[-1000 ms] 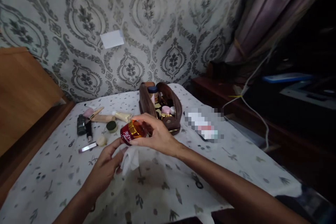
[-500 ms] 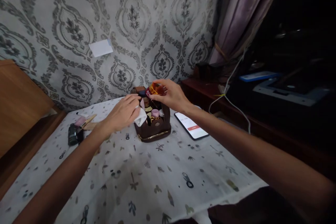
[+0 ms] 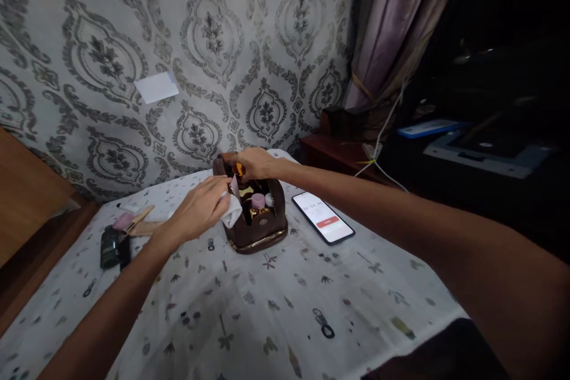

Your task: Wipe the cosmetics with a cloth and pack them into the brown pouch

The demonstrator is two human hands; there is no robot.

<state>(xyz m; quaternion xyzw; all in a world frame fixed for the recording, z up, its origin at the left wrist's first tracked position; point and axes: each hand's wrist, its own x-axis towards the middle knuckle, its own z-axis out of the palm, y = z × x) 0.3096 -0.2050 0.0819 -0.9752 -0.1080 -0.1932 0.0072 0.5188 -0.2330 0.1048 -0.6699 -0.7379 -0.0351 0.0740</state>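
A brown zip-up cosmetics bag [image 3: 262, 237] stands unzipped on the table with small containers inside, among them a pink-lidded jar [image 3: 257, 200] and a gold-coloured item [image 3: 259, 212]. My right hand [image 3: 258, 163] reaches into the back of the bag, its fingers closed round an amber bottle [image 3: 239, 170], mostly hidden by the hand and the bag. At the bag's left side, my left hand [image 3: 202, 205] is closed on a white cloth [image 3: 231, 211] that hangs by the bag's edge. A pink flap or card [image 3: 234, 184] shows beside its fingertips.
Right of the bag lies a phone [image 3: 323, 218] with a running timer. On the left are a dark green bottle [image 3: 109, 247] and wooden-handled brushes or sticks [image 3: 140, 219]. Patterned cloth [image 3: 249, 314] covers the table; a patterned wall [image 3: 214, 71] stands behind.
My right hand has lowered the amber bottle from above the bag into its back part. My left hand keeps the white cloth at the bag's side. The view has shifted slightly.
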